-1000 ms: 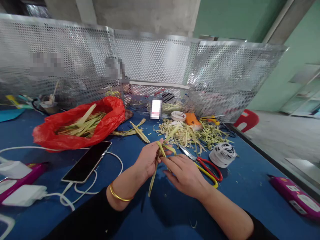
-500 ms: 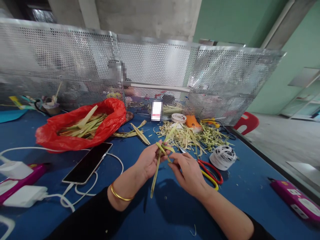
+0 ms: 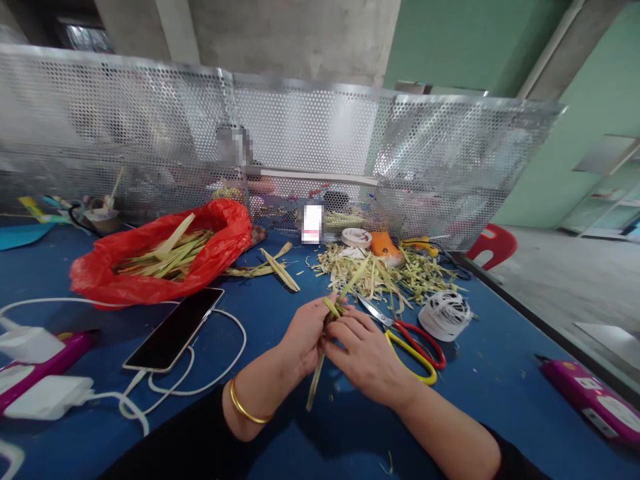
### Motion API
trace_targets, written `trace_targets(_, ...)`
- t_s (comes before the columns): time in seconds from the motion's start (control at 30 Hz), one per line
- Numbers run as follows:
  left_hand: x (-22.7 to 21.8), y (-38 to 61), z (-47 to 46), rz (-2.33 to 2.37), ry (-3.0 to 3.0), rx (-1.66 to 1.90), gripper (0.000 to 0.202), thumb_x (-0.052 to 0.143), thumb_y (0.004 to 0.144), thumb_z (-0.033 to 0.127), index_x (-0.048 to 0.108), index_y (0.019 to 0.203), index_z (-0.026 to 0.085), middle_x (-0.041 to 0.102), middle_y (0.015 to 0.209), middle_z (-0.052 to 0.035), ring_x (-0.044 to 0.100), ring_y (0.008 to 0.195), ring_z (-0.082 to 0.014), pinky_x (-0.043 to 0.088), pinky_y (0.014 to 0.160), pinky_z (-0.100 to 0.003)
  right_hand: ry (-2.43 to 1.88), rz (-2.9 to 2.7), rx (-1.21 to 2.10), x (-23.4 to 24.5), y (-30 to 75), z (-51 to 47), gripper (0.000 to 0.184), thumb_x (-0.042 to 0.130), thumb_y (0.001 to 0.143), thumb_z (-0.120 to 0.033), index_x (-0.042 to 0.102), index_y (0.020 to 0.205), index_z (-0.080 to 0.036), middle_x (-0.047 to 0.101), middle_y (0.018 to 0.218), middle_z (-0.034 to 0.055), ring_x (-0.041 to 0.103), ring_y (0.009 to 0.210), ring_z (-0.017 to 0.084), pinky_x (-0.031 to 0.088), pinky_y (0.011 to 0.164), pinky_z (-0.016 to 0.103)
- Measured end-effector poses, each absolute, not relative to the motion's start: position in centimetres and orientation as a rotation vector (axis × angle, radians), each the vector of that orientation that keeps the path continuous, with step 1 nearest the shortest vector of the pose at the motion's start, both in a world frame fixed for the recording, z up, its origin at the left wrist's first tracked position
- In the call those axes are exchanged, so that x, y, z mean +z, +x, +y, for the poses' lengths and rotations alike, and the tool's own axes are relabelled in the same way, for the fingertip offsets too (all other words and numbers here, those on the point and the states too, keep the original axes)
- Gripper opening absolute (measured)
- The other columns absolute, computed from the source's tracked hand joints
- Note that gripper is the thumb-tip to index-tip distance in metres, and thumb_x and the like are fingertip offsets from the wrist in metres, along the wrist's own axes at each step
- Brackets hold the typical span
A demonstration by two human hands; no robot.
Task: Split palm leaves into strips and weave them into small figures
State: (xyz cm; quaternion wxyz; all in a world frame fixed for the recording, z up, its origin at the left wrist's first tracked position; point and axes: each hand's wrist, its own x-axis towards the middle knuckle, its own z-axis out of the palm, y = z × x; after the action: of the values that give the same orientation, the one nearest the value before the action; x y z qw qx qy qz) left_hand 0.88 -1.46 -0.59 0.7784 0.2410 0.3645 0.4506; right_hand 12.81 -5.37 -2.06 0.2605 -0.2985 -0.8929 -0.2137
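Between my two hands is a folded piece of green-yellow plant leaf strips (image 3: 331, 308), with one strip end pointing up and away and another hanging down below. My left hand (image 3: 304, 332), with a gold bangle on its wrist, is closed around it from the left. Pressed against it from the right is my right hand (image 3: 361, 348), its fingers curled over the strips, so part of the weave is hidden. Scissors (image 3: 413, 343) with one red and one yellow handle lie just right of my right hand, blades pointing to the far left.
A red plastic bag (image 3: 150, 285) of dried leaves stands left, with a phone (image 3: 175, 329) and white cables before it. Leaf shreds (image 3: 365, 270), a white roll (image 3: 445, 315) and an orange packet (image 3: 384, 246) lie right. A perforated metal screen (image 3: 310, 120) rises behind; a person sits beyond.
My right hand has moved left and closed in over the leaf strips, against my left hand. The weave sits slightly lower, and more of the scissors shows.
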Motion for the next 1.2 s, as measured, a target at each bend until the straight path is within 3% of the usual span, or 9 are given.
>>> trace_targets(0.17,-1.0,1.0,-2.0,0.776,0.645,1.014,0.019,0.065,0.078,0.029,0.065,0.075,0.010,0.064,0.064,-0.0033,0.058,0.054,-0.0086,0.046,0.052,-0.017,-0.850,-2.127,-0.246,-2.2,13.3,-5.4,0.015,0.047,0.087,-0.012,0.060,0.086,-0.020,0.064,0.086,0.0053,0.057,0.086,0.019,0.042,0.087,0.037)
trace_targets(0.27,-0.8,0.9,-2.1,0.843,0.792,1.008,0.023,0.067,0.075,0.034,0.066,0.079,0.011,0.067,0.068,-0.0048,0.060,0.056,-0.0105,0.048,0.054,-0.019,-1.065,-1.646,0.160,-2.0,13.8,-5.0,0.010,0.050,0.086,-0.022,0.058,0.080,-0.019,0.064,0.081,0.0053,0.059,0.080,0.019,0.046,0.075,0.034)
trace_targets(0.47,-0.6,1.0,-2.1,0.923,0.959,0.953,0.018,0.064,0.074,0.029,0.065,0.083,0.013,0.070,0.073,-0.0070,0.063,0.059,-0.0126,0.048,0.051,-0.020,-1.180,-1.087,0.900,-2.4,13.8,-3.5,0.025,0.064,0.073,-0.040,0.056,0.065,-0.018,0.057,0.057,-0.0013,0.051,0.054,0.013,0.043,0.053,0.026)
trace_targets(0.7,-0.4,0.5,-1.9,0.936,0.899,0.950,0.021,0.071,0.068,0.029,0.062,0.077,0.013,0.070,0.070,-0.0079,0.062,0.054,-0.0124,0.045,0.045,-0.019,-1.153,-1.054,0.972,-2.2,13.5,-3.6,0.024,0.065,0.071,-0.038,0.056,0.065,-0.017,0.057,0.055,-0.0020,0.047,0.051,0.011,0.038,0.050,0.024)
trace_targets(0.93,0.0,0.2,-2.0,0.732,0.914,0.914,0.029,0.063,0.068,0.015,0.069,0.096,0.010,0.071,0.087,-0.0118,0.064,0.071,-0.0162,0.052,0.061,-0.024,-1.126,-0.971,0.971,-2.1,13.5,-3.3,0.021,0.063,0.070,-0.034,0.053,0.063,-0.017,0.050,0.056,-0.0040,0.043,0.051,0.010,0.035,0.050,0.023)
trace_targets(1.07,-0.2,0.3,-2.1,0.827,1.021,0.937,0.033,0.072,0.066,0.022,0.070,0.096,0.010,0.070,0.089,-0.0115,0.061,0.072,-0.0150,0.050,0.057,-0.022,-1.156,-1.003,0.955,-2.3,13.5,-3.2,0.020,0.061,0.072,-0.032,0.052,0.062,-0.018,0.051,0.055,-0.0041,0.043,0.050,0.010,0.036,0.050,0.023)
trace_targets(1.2,-0.5,0.3,-1.6,0.978,1.010,1.040,0.031,0.075,0.065,0.030,0.072,0.089,0.010,0.070,0.081,-0.0090,0.057,0.064,-0.0121,0.045,0.049,-0.018,-1.296,-1.177,0.891,-2.9,13.7,-3.1,0.030,0.053,0.081,-0.041,0.050,0.060,-0.019,0.048,0.050,-0.0043,0.046,0.046,0.011,0.038,0.048,0.024)
